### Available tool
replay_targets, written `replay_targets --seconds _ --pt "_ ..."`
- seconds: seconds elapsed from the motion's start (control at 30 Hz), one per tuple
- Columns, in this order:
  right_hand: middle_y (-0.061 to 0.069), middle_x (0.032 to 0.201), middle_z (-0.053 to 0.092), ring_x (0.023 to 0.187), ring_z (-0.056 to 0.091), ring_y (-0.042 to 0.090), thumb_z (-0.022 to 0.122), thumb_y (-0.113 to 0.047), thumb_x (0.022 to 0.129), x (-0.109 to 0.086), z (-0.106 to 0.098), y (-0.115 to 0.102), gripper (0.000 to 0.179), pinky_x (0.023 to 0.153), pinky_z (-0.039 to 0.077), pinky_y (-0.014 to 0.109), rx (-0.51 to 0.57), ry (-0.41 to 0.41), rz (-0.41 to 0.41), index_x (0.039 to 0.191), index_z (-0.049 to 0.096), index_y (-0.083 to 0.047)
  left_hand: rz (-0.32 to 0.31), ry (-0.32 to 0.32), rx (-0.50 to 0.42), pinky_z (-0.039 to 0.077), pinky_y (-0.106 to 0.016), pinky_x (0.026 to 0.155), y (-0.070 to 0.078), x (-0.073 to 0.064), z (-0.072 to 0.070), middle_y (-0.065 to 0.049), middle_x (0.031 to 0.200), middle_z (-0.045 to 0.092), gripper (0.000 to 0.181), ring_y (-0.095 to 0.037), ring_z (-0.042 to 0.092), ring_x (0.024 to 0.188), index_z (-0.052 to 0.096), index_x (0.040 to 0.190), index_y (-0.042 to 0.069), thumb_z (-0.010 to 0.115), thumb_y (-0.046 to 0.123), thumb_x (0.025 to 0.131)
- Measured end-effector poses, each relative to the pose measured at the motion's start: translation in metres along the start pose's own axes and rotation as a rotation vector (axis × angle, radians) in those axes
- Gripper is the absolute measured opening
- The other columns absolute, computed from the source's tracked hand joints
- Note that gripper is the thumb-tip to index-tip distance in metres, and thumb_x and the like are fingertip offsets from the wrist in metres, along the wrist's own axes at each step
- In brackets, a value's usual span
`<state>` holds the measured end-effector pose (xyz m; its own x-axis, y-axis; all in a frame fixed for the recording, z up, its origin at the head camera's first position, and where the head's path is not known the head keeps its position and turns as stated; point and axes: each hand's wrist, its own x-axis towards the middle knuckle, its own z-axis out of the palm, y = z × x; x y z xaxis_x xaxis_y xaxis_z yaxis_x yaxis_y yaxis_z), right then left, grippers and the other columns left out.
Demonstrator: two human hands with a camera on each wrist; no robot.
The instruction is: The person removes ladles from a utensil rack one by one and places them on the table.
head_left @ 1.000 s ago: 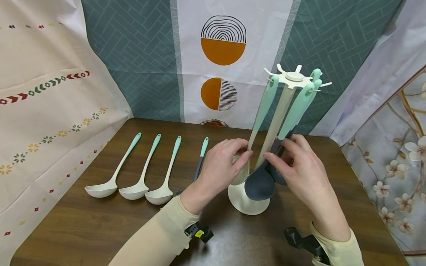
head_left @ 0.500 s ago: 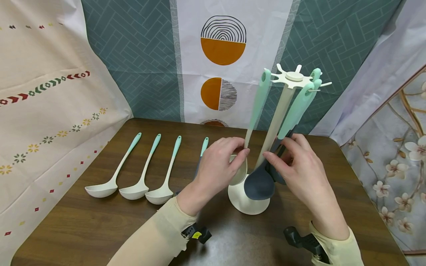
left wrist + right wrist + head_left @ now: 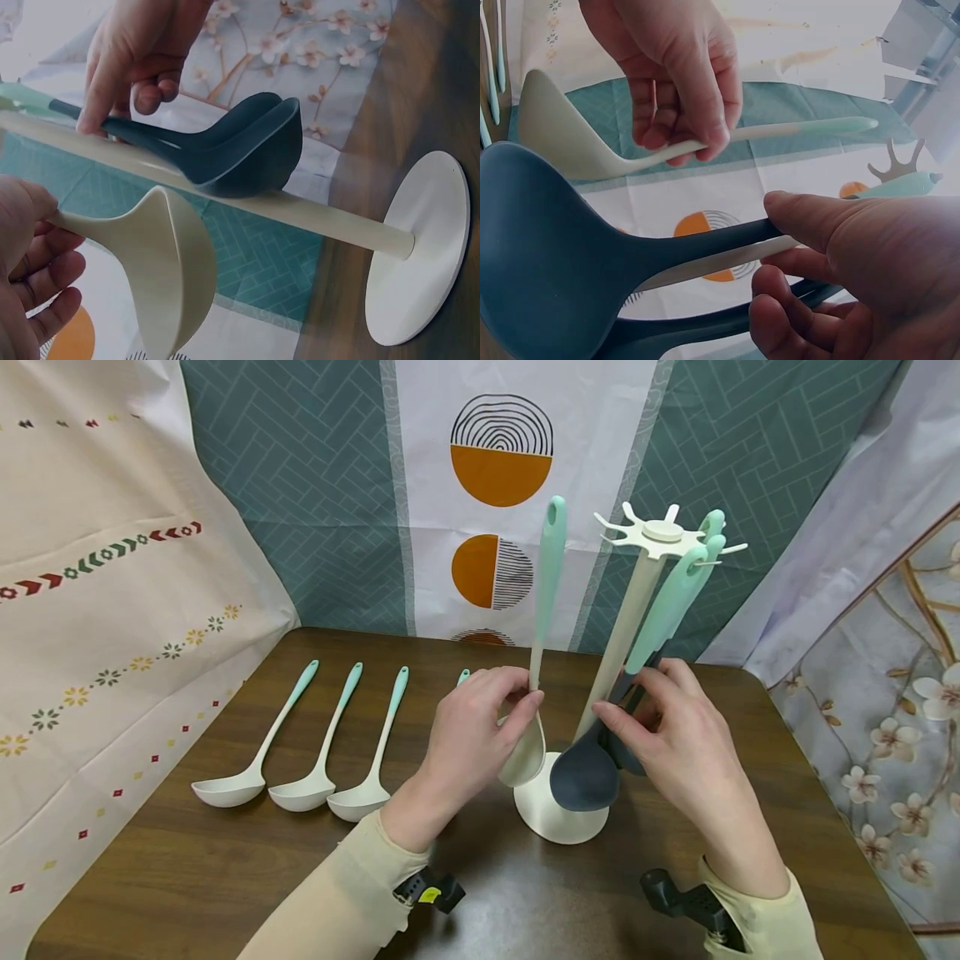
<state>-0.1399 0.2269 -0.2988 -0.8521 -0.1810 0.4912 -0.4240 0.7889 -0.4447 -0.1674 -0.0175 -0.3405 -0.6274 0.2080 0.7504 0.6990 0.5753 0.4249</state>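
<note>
My left hand (image 3: 472, 727) pinches the thin stem of a cream ladle with a mint handle (image 3: 551, 560). This ladle stands nearly upright, apart from the rack's hooks, and its bowl (image 3: 172, 270) hangs below my fingers. Dark blue-grey ladles (image 3: 585, 781) hang by mint handles from the right side of a cream utensil rack (image 3: 622, 643). Around the front one's stem my right hand (image 3: 678, 735) has its thumb on the near side and fingers curled behind. A second dark bowl sits just behind the first in the left wrist view.
Three cream ladles (image 3: 362, 797) with mint handles lie in a row on the wooden table (image 3: 172, 877) at left. Another mint handle (image 3: 463, 677) shows behind my left hand. The rack's round base (image 3: 562, 827) stands on the table; patterned cloths (image 3: 322, 510) hang behind.
The cream ladle's handle loop has come off the rack's left hook. My left hand has carried it leftward, clear of the rack. My right hand has hardly moved.
</note>
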Motion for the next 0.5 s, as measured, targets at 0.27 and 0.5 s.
replay_targets --seconds 0.27,0.5 --pt "0.010 0.115 0.053 0.078 0.061 0.019 0.084 -0.032 0.102 0.000 -0.003 0.001 0.043 0.065 0.047 0.039 0.005 -0.048 0.018 0.130 0.073 -0.002 -0.038 -0.011 0.025 0.053 -0.035 0.070 -0.006 -0.004 -0.005 0.001 0.094 0.077 0.010 -0.020 0.066 0.084 0.077 0.108 0.008 0.082 0.014 0.102" --pt "0.010 0.119 0.054 0.080 0.063 0.019 0.083 -0.033 0.102 -0.001 -0.003 0.002 0.045 0.067 0.047 0.042 0.012 -0.059 0.021 0.133 0.073 -0.002 -0.136 -0.064 0.064 0.053 -0.034 0.066 -0.014 -0.011 -0.004 0.002 0.088 0.076 0.009 -0.019 0.065 0.077 0.079 0.106 0.009 0.082 0.017 0.102"
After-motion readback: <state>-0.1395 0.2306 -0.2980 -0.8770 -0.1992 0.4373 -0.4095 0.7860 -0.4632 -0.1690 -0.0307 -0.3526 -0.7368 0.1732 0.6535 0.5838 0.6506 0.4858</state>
